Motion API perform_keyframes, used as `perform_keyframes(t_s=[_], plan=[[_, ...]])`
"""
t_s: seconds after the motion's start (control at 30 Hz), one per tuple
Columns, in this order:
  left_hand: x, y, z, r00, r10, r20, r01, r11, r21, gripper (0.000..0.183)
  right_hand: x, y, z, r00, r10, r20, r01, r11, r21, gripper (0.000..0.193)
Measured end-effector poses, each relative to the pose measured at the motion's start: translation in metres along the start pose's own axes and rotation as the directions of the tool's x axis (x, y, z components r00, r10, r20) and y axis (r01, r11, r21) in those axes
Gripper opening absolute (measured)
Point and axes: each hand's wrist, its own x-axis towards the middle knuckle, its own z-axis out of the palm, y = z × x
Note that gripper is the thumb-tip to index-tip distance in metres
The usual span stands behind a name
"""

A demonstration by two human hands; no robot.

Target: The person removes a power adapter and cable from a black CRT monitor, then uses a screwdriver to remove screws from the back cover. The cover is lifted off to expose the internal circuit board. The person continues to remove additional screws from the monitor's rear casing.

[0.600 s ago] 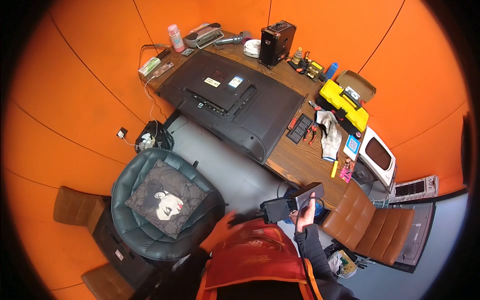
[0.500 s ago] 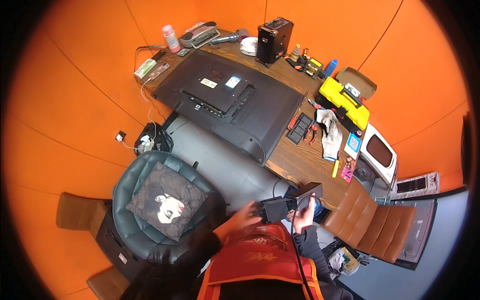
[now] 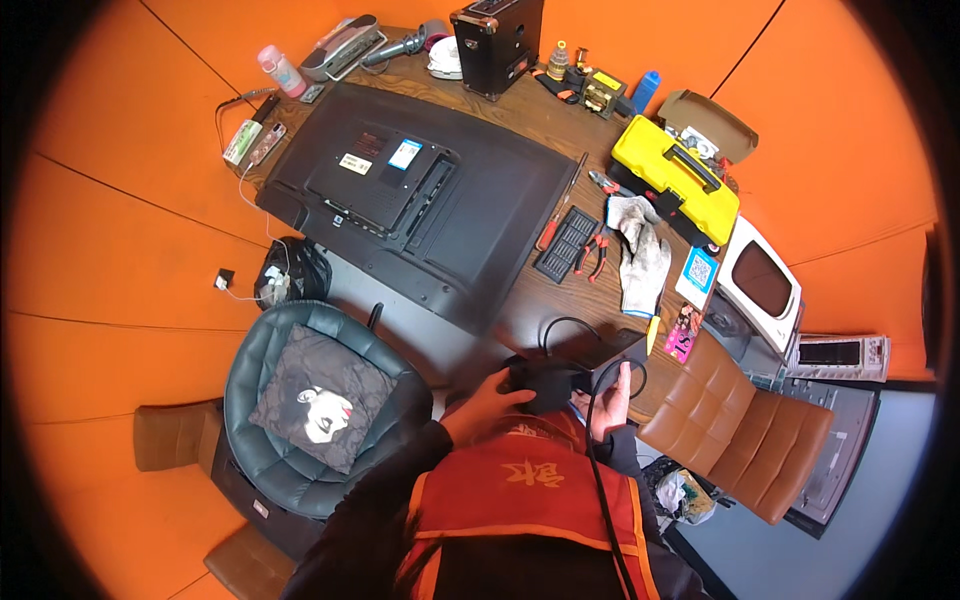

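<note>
In front of my chest I hold a black box-shaped device [image 3: 615,348] with a cable; its exact kind does not show. My left hand [image 3: 490,402] is closed around the left end of its dark, blurred part. Against the right end rests my right hand [image 3: 609,402], thumb up and fingers partly hidden behind the device. A black cable [image 3: 592,440] loops by the right hand and runs down over my red apron [image 3: 530,490]. Just beyond, a large flat television [image 3: 490,230] lies face down on the wooden table [image 3: 545,300].
On the table's right side lie a work glove [image 3: 640,262], red-handled pliers [image 3: 594,256], a bit case [image 3: 567,243] and a yellow toolbox [image 3: 675,180]. A black speaker [image 3: 492,50] stands at the back. A green armchair [image 3: 250,440] is at left, a brown chair [image 3: 695,400] at right.
My left hand, fingers spread and blurred beside the device before, has now closed on it. The device sits slightly higher in view. The whole view has shifted, with the table's things farther left.
</note>
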Motion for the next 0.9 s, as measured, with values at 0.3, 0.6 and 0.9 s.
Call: perform_keyframes(t_s=[0.3,0.6,0.9], plan=[[0.042,-0.014,-0.010,0.868,0.491,0.066,-0.449,0.722,0.526,0.050,-0.001,-0.036,0.018,0.994,0.066,0.092,-0.058,0.994,-0.091,0.053],[0.096,-0.040,-0.021,0.977,0.153,-0.150,-0.082,0.915,0.396,0.053,0.026,-0.034,0.007,0.945,0.233,0.231,-0.271,0.951,0.150,0.061],[0.139,-0.068,-0.056,0.992,-0.107,0.060,0.111,0.992,-0.066,0.055,0.081,-0.014,0.029,0.926,-0.314,0.211,0.378,0.774,-0.507,0.046]])
